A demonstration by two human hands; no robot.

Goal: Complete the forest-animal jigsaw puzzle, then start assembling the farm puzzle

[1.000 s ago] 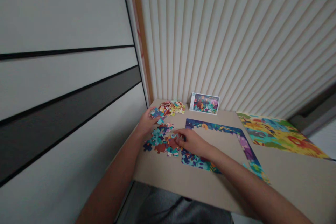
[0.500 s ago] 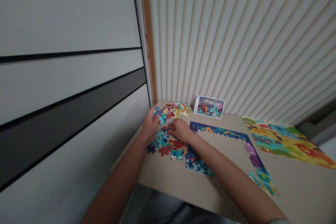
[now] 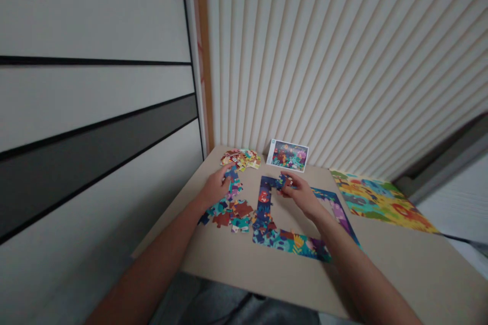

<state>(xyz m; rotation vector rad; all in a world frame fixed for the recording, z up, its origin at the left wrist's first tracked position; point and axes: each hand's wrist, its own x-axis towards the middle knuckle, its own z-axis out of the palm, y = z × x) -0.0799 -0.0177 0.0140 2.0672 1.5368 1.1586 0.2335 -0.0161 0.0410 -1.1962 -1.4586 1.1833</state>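
Right hand [image 3: 300,194] is pinching a piece [image 3: 283,181], likely needing alignment, toward the tabletop's [image 3: 229,259] far edge; left hand [image 3: 213,189] is curling by blue pieces [image 3: 233,175], grip unclear.

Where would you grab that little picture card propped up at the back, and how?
Probably by the upper edge of the picture card, coming from above and the front. It stands leaning back against the pleated blind, its lower edge on the table, so the top looks easiest to pinch.

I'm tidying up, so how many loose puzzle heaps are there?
2: a yellowish heap near the blind, a bluish heap left of the puzzle frame, partly hidden by the left hand.
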